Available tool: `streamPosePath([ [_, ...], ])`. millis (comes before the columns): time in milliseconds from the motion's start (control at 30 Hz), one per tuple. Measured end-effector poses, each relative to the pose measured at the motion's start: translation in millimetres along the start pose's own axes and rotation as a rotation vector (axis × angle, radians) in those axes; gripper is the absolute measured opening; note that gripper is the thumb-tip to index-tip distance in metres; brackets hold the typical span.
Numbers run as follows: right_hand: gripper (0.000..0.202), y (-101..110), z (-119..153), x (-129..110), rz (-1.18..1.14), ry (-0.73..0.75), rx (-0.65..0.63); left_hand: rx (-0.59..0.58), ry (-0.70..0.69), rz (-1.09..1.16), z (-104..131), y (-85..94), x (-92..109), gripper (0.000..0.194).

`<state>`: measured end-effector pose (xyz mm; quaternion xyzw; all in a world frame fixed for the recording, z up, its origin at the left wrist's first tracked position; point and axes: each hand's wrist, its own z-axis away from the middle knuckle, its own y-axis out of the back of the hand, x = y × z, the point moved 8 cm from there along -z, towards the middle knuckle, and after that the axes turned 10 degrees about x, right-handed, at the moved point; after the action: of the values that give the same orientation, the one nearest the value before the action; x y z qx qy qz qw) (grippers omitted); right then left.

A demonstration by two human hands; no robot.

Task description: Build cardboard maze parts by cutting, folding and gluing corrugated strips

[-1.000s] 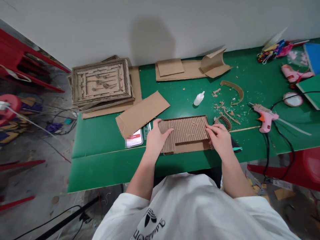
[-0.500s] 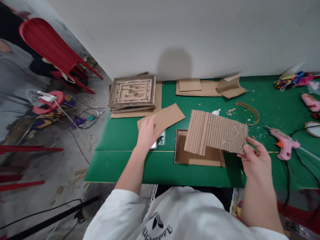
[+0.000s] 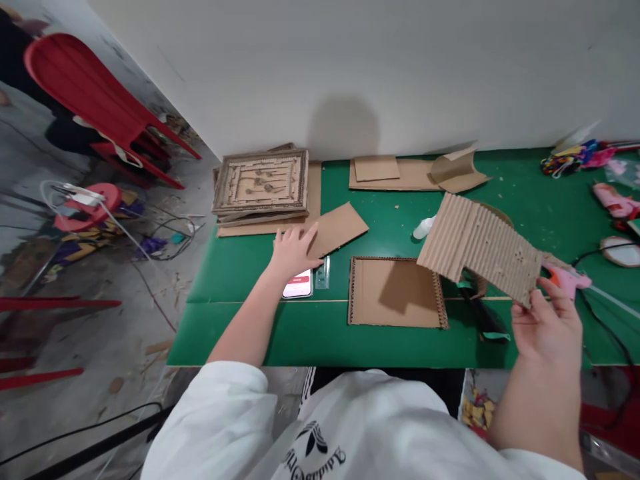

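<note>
My right hand (image 3: pixel 547 323) pinches the lower right corner of a ridged piece of corrugated cardboard (image 3: pixel 483 243), tilted above the table. My left hand (image 3: pixel 295 253) is spread, its fingers at the left end of a flat cardboard strip (image 3: pixel 343 230); whether they press on it I cannot tell. Just below that hand lies a phone (image 3: pixel 297 285) with a lit screen, beside a small clear ruler-like piece (image 3: pixel 323 273). Between my hands rests a shallow cardboard frame (image 3: pixel 395 293) with ridged edges. A black and green tool (image 3: pixel 485 313) is partly hidden under the raised piece.
Stacked cardboard panels (image 3: pixel 263 183) stand back left on the green table (image 3: pixel 225 333). Cardboard offcuts (image 3: pixel 410 175) lie along the wall. A small white bottle (image 3: pixel 423 228) is behind the frame. At right are a pink glue gun (image 3: pixel 570 280), its cord and coloured bundles (image 3: pixel 570 160).
My right hand has carried the ridged cardboard rightward, uncovering the frame. My left hand has opened and shifted slightly toward the strip's left end, with more of the phone showing.
</note>
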<state>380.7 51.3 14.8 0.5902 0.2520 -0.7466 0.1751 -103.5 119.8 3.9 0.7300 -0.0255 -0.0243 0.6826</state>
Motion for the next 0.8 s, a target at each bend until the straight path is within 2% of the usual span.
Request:
streamPosePath([
  [100, 0.031, 2.9, -3.0, -9.6, -0.038, 0.015, 0.03, 0.0, -0.016, 0.024, -3.0, -1.2, -2.9, 0.096],
  [233, 0.026, 13.1, -10.8, -17.2, -0.069, 0.015, 0.089, -0.072, -0.017, 0.028, -7.5, -11.2, -10.0, 0.103],
  [333, 0.022, 22.9, -19.8, -19.1, -0.087, 0.026, 0.125, -0.099, -0.023, 0.019, -11.2, -13.1, -10.5, 0.101],
  [400, 0.019, 28.5, -26.5, -19.9, -0.087, 0.041, 0.146, -0.09, -0.01, 0.007, -12.7, -8.7, -9.5, 0.097],
  [500, 0.018, 30.7, -39.0, -19.2, -0.065, 0.05, 0.169, -0.017, 0.002, -0.004, -11.1, 7.3, -4.0, 0.091],
  [667, 0.02, 6.1, -69.3, -6.3, 0.045, 0.042, 0.133, 0.099, -0.062, 0.073, 8.5, 34.4, 16.3, 0.09],
  [800, 0.019, -28.6, -91.2, 12.3, 0.104, 0.033, 0.039, 0.098, -0.217, 0.165, 33.5, 39.2, 42.2, 0.088],
])
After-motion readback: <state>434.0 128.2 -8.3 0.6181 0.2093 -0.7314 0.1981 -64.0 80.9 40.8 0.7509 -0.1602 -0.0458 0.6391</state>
